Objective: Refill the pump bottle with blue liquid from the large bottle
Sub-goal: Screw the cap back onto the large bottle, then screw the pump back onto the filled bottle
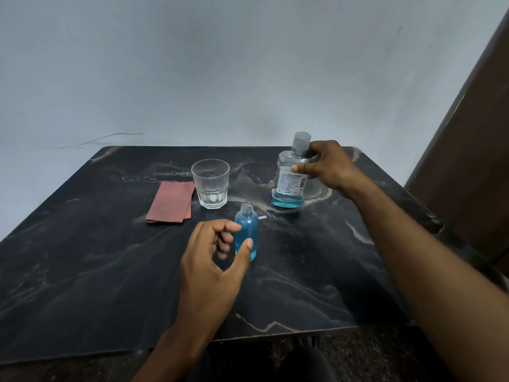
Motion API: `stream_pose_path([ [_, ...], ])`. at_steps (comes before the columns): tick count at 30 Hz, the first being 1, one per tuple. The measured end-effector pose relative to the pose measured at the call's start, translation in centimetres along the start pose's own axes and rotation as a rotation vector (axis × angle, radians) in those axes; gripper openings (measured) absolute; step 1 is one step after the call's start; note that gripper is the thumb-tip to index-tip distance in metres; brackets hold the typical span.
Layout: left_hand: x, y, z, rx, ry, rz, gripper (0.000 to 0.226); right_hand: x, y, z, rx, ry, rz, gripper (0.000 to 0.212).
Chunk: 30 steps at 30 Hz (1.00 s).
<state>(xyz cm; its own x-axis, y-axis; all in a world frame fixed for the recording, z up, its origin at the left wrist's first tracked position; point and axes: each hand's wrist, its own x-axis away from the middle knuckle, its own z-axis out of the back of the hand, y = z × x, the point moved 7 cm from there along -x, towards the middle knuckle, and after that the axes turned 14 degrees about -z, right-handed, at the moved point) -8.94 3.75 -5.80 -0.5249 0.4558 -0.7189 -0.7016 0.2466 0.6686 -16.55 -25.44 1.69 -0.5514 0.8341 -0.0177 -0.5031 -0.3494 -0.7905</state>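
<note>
The right hand grips the large clear bottle by its shoulder; blue liquid only at its base, grey cap on. The left hand, fingers loosely curled, thumb touching, cups the small blue-filled, open-necked plastic bottle mid-desk, without closing on it.

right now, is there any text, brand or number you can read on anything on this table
White label on the large clear plastic bottle: lines of small print and what looks like a barcode, too small and blurred to read.
Small blue pump bottle, clear faceted glass tumbler, folded pink cloth: no visible text.
</note>
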Motion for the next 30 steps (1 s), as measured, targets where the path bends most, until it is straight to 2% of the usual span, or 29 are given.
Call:
stream_pose_path([
  [3, 0.2, -1.0, -0.1, -0.031, -0.008, 0.048, 0.046, -1.7, -0.1, -1.0, 0.069, 0.014, 0.001, 0.043],
  [11, 0.3, -2.8, -1.5, -0.089, -0.082, 0.125, 0.066, -2.5, 0.0, -0.8, 0.103, -0.029, -0.040, 0.045],
  [13, 0.2, -3.2, -1.9, -0.089, -0.096, 0.162, 0.073, -2.1, 0.0, -0.8, 0.102, -0.045, -0.043, 0.055],
  [15, 0.0, -3.5, -2.0, -0.082, -0.079, 0.205, 0.080, -1.5, 0.0, -0.9, 0.102, -0.037, -0.045, 0.077],
  [17, -0.2, -3.6, -2.0, -0.098, -0.078, 0.212, 0.078, -0.6, -0.2, -0.3, 0.146, 0.096, -0.012, 0.089],
  [18, -0.2, -3.7, -2.0, -0.101, -0.088, 0.217, 0.075, 0.1, -0.4, 0.3, 0.156, 0.210, 0.028, 0.085],
  [20, -0.2, -3.9, -2.3, -0.084, -0.120, 0.248, 0.066, 2.6, -1.2, 1.1, 0.139, 0.460, 0.186, 0.062],
  [22, -0.2, -3.9, -2.6, -0.059, -0.137, 0.271, 0.054, 5.1, -2.1, 0.6, 0.090, 0.559, 0.341, 0.037],
  [23, -0.2, -3.9, -2.6, -0.055, -0.132, 0.269, 0.048, 5.7, -2.3, -0.2, 0.068, 0.521, 0.364, 0.028],
  [25, -0.4, -3.7, -2.2, -0.063, -0.105, 0.255, 0.041, 5.9, -2.3, -2.7, 0.044, 0.326, 0.303, 0.017],
  [28, -0.2, -3.6, -1.1, -0.058, -0.054, 0.262, 0.042, 5.8, -2.6, -6.9, 0.052, -0.011, 0.242, 0.020],
  [30, 0.0, -3.6, -0.1, -0.045, -0.035, 0.272, 0.044, 6.1, -3.2, -9.5, 0.159, -0.142, 0.283, 0.025],
])
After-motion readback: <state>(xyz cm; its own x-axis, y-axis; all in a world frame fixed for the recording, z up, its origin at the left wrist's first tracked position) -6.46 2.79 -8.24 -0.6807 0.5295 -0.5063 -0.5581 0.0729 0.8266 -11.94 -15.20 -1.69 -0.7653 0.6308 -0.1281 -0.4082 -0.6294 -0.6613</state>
